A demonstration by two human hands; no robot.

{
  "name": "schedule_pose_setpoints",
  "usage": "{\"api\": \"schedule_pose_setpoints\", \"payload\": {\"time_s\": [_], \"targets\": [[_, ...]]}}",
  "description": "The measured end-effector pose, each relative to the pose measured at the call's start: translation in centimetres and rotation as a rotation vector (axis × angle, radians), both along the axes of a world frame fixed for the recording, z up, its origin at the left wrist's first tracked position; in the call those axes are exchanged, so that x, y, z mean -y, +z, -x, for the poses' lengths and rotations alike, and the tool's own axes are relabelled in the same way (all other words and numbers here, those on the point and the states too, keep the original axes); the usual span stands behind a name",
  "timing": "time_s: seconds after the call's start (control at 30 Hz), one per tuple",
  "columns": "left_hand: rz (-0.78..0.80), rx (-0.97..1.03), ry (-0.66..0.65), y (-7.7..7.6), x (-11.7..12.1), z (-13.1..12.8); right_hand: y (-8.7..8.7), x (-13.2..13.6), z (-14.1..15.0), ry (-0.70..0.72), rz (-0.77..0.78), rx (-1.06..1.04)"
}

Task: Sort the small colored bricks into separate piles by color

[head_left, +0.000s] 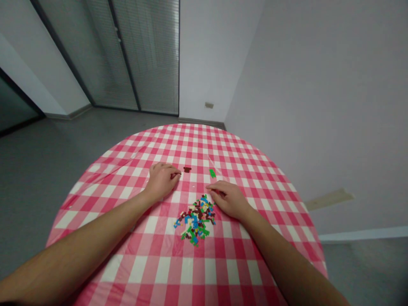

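Observation:
A loose heap of small toy building bricks in brown, blue, green, white and other colours lies at the middle of the table. My left hand rests on the cloth beyond the heap's left side, thumb and fingers pinched together. Just right of those fingertips sits a small brown brick piece, apart from the hand. My right hand is at the heap's upper right edge, its fingertips closed in a pinch. Anything in either pinch is too small to make out. A green brick piece lies beyond the right fingertips.
A red-and-white checked cloth covers the round table. Behind it stand a glass partition with blinds and a white wall with a socket plate. Another wall runs close along the right side.

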State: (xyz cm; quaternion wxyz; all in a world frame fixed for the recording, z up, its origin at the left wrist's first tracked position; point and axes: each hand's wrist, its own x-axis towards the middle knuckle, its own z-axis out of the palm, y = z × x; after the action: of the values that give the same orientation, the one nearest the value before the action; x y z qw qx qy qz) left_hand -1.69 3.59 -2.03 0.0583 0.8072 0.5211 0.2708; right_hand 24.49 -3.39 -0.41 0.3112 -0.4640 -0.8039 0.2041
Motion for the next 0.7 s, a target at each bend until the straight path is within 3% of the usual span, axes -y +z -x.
{"api": "schedule_pose_setpoints", "payload": {"time_s": [0.1,0.23,0.7], "targets": [[-0.037,0.000,-0.016,-0.2,0.1,0.3,0.5,0.4,0.9,0.079,-0.030,0.175],[-0.089,-0.029,-0.036,-0.4,0.3,0.7,0.4,0.5,1.7,0.028,0.051,0.295],[-0.163,-0.169,-0.156,-0.2,0.8,0.4,0.0,0.5,1.6,-0.015,0.020,0.190]]}}
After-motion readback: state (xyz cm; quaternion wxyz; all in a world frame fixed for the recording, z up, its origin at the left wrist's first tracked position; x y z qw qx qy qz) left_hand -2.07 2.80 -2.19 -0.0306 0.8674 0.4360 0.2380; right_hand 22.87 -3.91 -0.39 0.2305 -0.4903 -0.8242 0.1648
